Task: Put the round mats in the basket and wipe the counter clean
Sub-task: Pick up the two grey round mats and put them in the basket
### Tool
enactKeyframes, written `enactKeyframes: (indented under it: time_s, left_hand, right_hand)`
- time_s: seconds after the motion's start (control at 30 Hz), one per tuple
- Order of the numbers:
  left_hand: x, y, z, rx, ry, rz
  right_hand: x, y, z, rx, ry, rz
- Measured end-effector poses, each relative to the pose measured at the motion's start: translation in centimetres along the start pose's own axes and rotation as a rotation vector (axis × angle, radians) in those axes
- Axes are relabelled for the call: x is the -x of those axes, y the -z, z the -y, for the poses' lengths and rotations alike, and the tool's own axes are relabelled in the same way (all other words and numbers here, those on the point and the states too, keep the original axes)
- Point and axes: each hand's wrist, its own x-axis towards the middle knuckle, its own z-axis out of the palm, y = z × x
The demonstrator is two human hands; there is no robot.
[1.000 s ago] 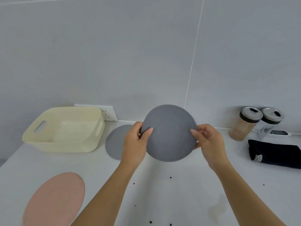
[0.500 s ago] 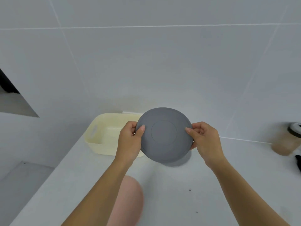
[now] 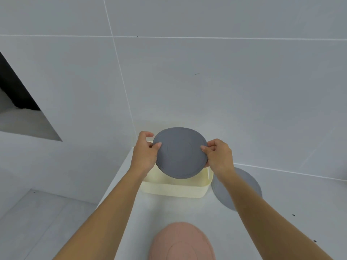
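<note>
Head view, looking down at a white counter (image 3: 281,212) that meets a tiled wall (image 3: 206,91). The left hand (image 3: 144,152) and the right hand (image 3: 218,156) each pinch an opposite edge of a grey round mat (image 3: 180,152), thumb on the near face and fingers curled behind the rim. The mat is held in the air, tilted with its face towards the camera. Its lower edge overlaps the open top of a cream basket (image 3: 174,188); whether mat and basket touch cannot be told.

Edges and room: the basket sits in the rear left corner of the counter, its back side close to the wall and its left side near the counter's left edge, beyond which the floor (image 3: 37,222) lies lower. Bare counter lies between the basket's front wall and a pink round mat (image 3: 180,243), which lies flat at the near edge of the view. A second grey mat (image 3: 218,192) lies flat just beside the basket's right wall, partly hidden by the right forearm. To the right of it the counter runs open to the frame edge.

Counts: three round mats (two grey, one pink), one of them held and two on the counter; one basket; two dark specks (image 3: 293,215) on the counter at right.
</note>
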Motion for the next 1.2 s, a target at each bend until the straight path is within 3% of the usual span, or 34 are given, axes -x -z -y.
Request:
enactKeyframes:
  time_s: [0.17,0.37,0.73,0.87,0.93,1.1,1.2]
  left_hand:
    - [-2.4,-0.4,3.0,-0.287,-0.044,0.082]
    - [-4.0,-0.9,6.1,-0.635,0.039,0.289]
    - [-4.4,-2.4,8.9,-0.997,0.103,0.474]
    - [-4.4,-2.2,8.1,-1.13,0.105,0.526]
    - [-4.2,-2.2,6.9,-1.172,0.049,0.5]
    - [-1.9,-3.5,2.7,-0.908,-0.393,0.054]
    - [-0.1,-5.1,1.5,-0.812,-0.663,-0.156]
  right_hand:
    - [-1.7,-2.9,-1.8,0.211,-0.057,0.077]
    - [-3.4,-4.7,-4.3,0.54,-0.079,0.236]
    - [-4.0,-6.8,-6.9,1.049,-0.065,0.508]
    - [-3.2,-6.4,-5.7,1.174,0.098,0.414]
    - [-2.7,-5.7,-4.7,1.17,0.251,0.275]
    - [-1.9,-2.2,-3.3,0.963,0.722,-0.26]
    - [-1.2,0.8,-3.5,0.964,0.768,-0.346]
